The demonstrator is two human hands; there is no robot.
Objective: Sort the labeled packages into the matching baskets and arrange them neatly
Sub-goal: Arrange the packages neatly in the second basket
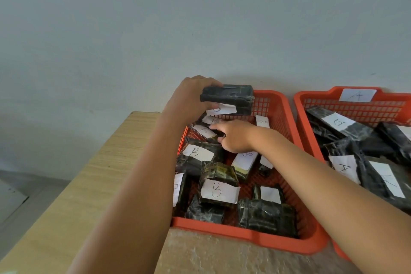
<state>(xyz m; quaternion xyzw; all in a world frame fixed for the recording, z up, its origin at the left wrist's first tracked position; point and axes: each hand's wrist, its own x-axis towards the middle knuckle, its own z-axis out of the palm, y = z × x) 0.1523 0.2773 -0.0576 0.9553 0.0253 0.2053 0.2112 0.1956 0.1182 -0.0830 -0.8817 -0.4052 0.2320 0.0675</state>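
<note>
— Holding what, up at centre frame?
— Left hand [189,95], fingers clamped on the end of a dark wrapped package [229,98], lifted above the far end of the left orange basket [287,244].
— And lower down?
— Right hand [233,138], just below, fingers loosely curled and slightly apart, fingertips resting among the white-labelled packages inside; closed on one or not, cannot tell.
— Contents there?
— Jumbled dark packages, several marked B, one B package [219,189] lying label-up at lower centre.
— To the right edge?
— Second orange basket [311,98] with an A tag [357,95] on its far rim, holding an A-labelled package [343,167]. Both set on a wooden table [89,184] against a pale wall [155,18].
</note>
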